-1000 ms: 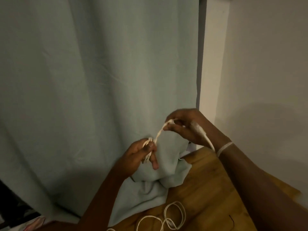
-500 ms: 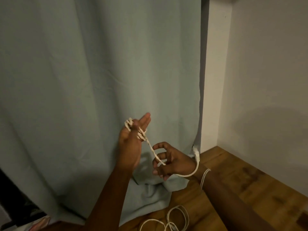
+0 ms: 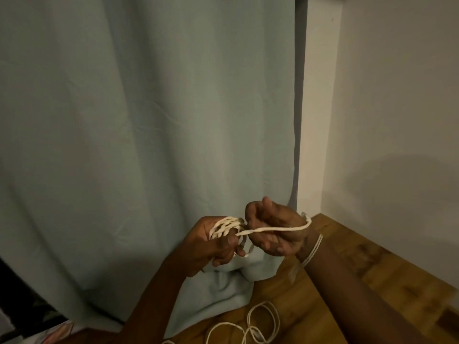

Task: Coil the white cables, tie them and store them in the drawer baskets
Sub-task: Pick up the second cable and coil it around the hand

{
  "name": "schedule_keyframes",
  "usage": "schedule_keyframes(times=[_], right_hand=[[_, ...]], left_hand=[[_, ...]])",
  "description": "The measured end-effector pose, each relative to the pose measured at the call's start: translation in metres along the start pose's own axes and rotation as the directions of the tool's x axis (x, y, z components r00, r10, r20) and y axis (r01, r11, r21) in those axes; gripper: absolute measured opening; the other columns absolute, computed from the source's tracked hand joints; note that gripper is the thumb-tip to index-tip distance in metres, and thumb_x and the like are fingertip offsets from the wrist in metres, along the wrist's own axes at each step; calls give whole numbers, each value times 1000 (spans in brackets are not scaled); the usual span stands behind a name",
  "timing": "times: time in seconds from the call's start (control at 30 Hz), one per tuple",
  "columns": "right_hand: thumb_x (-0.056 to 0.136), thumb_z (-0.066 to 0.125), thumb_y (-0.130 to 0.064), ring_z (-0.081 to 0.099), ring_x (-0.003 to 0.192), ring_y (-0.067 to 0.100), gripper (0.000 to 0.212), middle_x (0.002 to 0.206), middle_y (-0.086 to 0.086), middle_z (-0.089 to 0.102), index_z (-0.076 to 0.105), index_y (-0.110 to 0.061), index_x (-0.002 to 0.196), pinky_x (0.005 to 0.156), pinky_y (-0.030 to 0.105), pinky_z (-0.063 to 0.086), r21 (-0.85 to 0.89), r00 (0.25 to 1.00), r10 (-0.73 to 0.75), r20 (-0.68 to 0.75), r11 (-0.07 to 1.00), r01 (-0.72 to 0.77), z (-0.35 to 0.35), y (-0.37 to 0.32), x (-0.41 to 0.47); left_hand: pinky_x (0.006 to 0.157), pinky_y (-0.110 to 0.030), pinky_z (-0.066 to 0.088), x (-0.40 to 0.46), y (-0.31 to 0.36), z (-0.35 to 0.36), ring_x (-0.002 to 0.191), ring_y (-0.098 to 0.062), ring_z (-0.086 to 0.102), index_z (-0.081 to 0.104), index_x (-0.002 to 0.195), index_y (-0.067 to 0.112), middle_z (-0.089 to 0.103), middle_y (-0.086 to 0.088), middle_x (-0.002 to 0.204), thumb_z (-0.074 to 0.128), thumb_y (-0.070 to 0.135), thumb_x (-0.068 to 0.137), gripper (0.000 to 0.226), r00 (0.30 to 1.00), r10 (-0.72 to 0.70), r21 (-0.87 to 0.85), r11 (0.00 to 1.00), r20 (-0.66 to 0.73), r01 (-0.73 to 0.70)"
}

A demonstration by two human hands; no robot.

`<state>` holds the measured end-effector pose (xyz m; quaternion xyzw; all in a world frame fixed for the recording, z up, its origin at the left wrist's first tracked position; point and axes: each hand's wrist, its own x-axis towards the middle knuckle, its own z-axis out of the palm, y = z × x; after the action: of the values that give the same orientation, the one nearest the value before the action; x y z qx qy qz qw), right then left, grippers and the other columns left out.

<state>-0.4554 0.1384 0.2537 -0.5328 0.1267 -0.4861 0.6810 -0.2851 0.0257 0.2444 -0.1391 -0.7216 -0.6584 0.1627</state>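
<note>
Clamping the thin white cable's coil [image 3: 224,227], the left hand [image 3: 213,244] is feeding its free tail rightward across the closed right hand [image 3: 273,229].

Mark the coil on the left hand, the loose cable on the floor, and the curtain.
coil [image 3: 224,227], head view, wound strands over the fingers
loose cable [image 3: 263,321], head view, loop on the floor
curtain [image 3: 149,120], head view, middle fold

the left hand [image 3: 213,244] grips white cable [image 3: 224,228] wound around its fingers; the right hand [image 3: 275,229] is curled by a strand that runs behind its wrist; loose loops [image 3: 260,321] lie on the wooden floor [image 3: 372,281] beside a pale curtain [image 3: 149,120]
</note>
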Motion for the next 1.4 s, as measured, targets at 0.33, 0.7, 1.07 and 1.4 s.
schedule_keyframes(times=[0.33,0.7,1.07,1.4], right_hand=[[76,78,6,74,70,26,54,107,29,68,35,-8,106,51,30,57,-182,964,70,257,983,-23,3,-24,9],[77,78,-16,48,49,18,28,85,12,66,59,-8,96,41,21,42,-362,931,264,254,918,-162,24,-41,48],[76,84,-14,59,54,17,25,66,9,63,62,-1,79,53,33,52,-994,947,-305,-100,-22,-111,69,-55,72],[87,74,-18,69,73,18,43,103,17,71,56,0,121,67,30,57,-343,997,20,68,939,5,40,-31,64]], left_hand=[[46,-17,40,-2,26,6,38,-6,37,48,89,-23,47,3,50,68,30,89,56,999,34,-10,999,-34,-34],[54,-24,46,-14,31,-16,32,-8,28,64,87,2,36,2,45,62,16,91,15,990,60,-290,957,125,-22],[89,-38,52,-35,32,-48,42,-12,41,64,90,-2,55,0,50,53,22,98,28,988,149,-615,775,-48,-146],[91,-34,49,-37,33,-67,42,-14,40,61,89,0,39,-1,44,54,15,97,18,958,209,-802,527,-197,-280]])
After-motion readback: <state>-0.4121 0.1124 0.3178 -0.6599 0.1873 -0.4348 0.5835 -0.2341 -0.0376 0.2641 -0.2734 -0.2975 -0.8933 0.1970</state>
